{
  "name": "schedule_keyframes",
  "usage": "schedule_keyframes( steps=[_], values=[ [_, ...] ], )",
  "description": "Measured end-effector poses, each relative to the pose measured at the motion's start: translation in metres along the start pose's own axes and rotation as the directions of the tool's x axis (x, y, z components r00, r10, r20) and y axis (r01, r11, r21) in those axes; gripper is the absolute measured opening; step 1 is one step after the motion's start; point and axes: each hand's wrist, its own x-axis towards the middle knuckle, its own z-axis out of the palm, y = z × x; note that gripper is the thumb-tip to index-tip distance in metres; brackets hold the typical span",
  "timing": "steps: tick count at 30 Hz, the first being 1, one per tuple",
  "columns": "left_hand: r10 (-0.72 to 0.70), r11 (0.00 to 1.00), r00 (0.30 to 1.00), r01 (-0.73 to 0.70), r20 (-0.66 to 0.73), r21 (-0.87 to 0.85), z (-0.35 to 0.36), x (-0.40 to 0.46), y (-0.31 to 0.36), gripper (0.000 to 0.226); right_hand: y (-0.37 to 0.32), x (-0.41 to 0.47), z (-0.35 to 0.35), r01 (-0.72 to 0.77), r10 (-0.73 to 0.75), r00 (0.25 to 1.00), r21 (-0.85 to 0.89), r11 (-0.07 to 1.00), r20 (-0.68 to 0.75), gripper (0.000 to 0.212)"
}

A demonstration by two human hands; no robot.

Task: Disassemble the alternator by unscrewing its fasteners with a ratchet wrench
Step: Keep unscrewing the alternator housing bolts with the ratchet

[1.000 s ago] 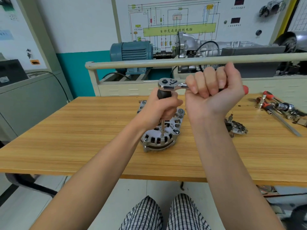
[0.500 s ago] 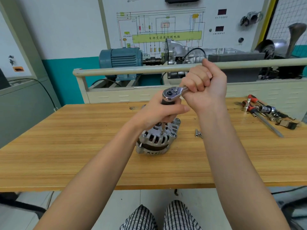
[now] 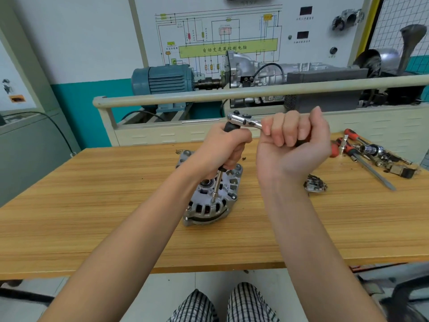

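Alternator (image 3: 210, 201) sits mid-table on the wooden table (image 3: 92, 205), rear housing up, one unit, both halves joined, so disassembly looks partway at best. You have the ratchet wrench (image 3: 242, 120) stacked on a long extension shaft (image 3: 217, 184) that runs down to a fastener on the near-right part of the housing face; the tip is on it, but how far that fastener has backed out is too small to tell. At least one more bolt head shows on the housing rim to the right of the shaft tip, so I judge more fasteners are left. A full count of fasteners is not possible, since your arm covers the left side.

Your left hand (image 3: 226, 149) is wrapped tight around the black grip at the top of the extension, fingers closed on it, steadying it upright with a slight tilt. Your right hand (image 3: 292, 140) is fisted around the ratchet handle, fingers curled shut, with the chrome head sticking out to the left above the left hand.

One small removed part (image 3: 315, 183) lies just right of your right wrist, near the alternator but apart from it. It is likely a piece already taken off, so some stripping seems done.

Far right of the table is a loose tool pile (image 3: 376, 154): at least two red-handled tools, one long flat driver blade, and some chrome sockets or bits. The exact number in the clutter is unclear.

Counts: one alternator, one ratchet, one extension, two hands, one loose part.
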Motion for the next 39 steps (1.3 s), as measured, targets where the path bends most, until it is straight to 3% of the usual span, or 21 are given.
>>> schedule_keyframes(
  steps=[3,5,8,10,14,17,20,24,26,28,30,32,35,37,39],
  values=[
    [0.050,0.999,0.996,-0.050,-0.073,0.004,0.001,-0.004,-0.002,0.048,0.009,-0.016,0.000,0.151,-0.134,0.977,-0.096,0.984,0.167,0.048],
    [0.090,0.996,0.991,-0.089,-0.099,0.012,0.001,-0.007,-0.004,0.050,0.008,-0.016,-0.002,0.143,-0.125,0.969,-0.070,0.987,0.212,0.048],
    [0.138,0.990,0.988,-0.136,-0.070,0.027,-0.001,-0.012,-0.009,0.044,-0.001,0.003,-0.005,-0.111,0.101,0.985,0.063,0.992,0.143,0.051],
    [0.132,0.990,0.991,-0.131,-0.015,0.044,-0.004,-0.013,-0.009,0.040,-0.004,0.021,-0.008,-0.274,0.272,0.962,0.213,0.938,0.037,0.047],
    [0.129,0.990,0.968,-0.137,0.214,0.023,-0.010,-0.011,-0.002,0.031,0.004,0.051,-0.012,-0.544,0.599,0.801,0.417,0.728,-0.002,0.053],
    [0.102,0.995,0.950,-0.101,0.296,-0.017,-0.013,-0.010,0.001,0.035,0.011,0.059,-0.014,-0.603,0.676,0.737,0.445,0.662,-0.009,0.060],
    [0.082,0.996,0.977,-0.074,0.197,-0.047,-0.013,-0.011,-0.002,0.048,0.010,0.049,-0.006,-0.518,0.576,0.815,0.375,0.769,-0.057,0.059],
    [0.126,0.991,0.987,-0.129,-0.100,-0.024,-0.007,-0.013,-0.009,0.056,0.007,0.009,0.005,-0.183,0.182,0.983,0.093,0.979,0.026,0.057],
    [0.187,0.982,0.955,-0.187,-0.230,0.020,-0.001,-0.014,-0.011,0.046,0.012,-0.013,0.007,0.005,-0.005,0.987,-0.001,1.000,0.163,0.053],
    [0.236,0.972,0.925,-0.231,-0.299,0.051,0.005,-0.017,-0.013,0.036,0.013,-0.020,0.006,0.089,-0.080,0.968,-0.027,0.996,0.239,0.050],
    [0.228,0.973,0.931,-0.227,-0.286,0.037,0.002,-0.017,-0.014,0.035,0.009,-0.009,0.005,-0.003,0.006,0.978,-0.016,1.000,0.208,0.052],
    [0.197,0.980,0.970,-0.198,-0.141,0.007,-0.008,-0.016,-0.012,0.038,0.005,0.015,0.001,-0.220,0.214,0.972,0.057,0.974,0.096,0.055],
    [0.146,0.988,0.970,-0.151,0.195,0.015,-0.017,-0.011,-0.004,0.034,0.009,0.049,-0.008,-0.572,0.586,0.807,0.351,0.741,0.079,0.053],
    [0.107,0.993,0.952,-0.114,0.287,0.009,-0.016,-0.008,-0.003,0.037,0.013,0.059,-0.013,-0.638,0.686,0.724,0.440,0.632,0.064,0.049],
    [0.071,0.997,0.954,-0.066,0.290,-0.027,-0.016,-0.007,-0.004,0.043,0.015,0.058,-0.013,-0.621,0.679,0.733,0.444,0.646,0.037,0.051]
  ],
)
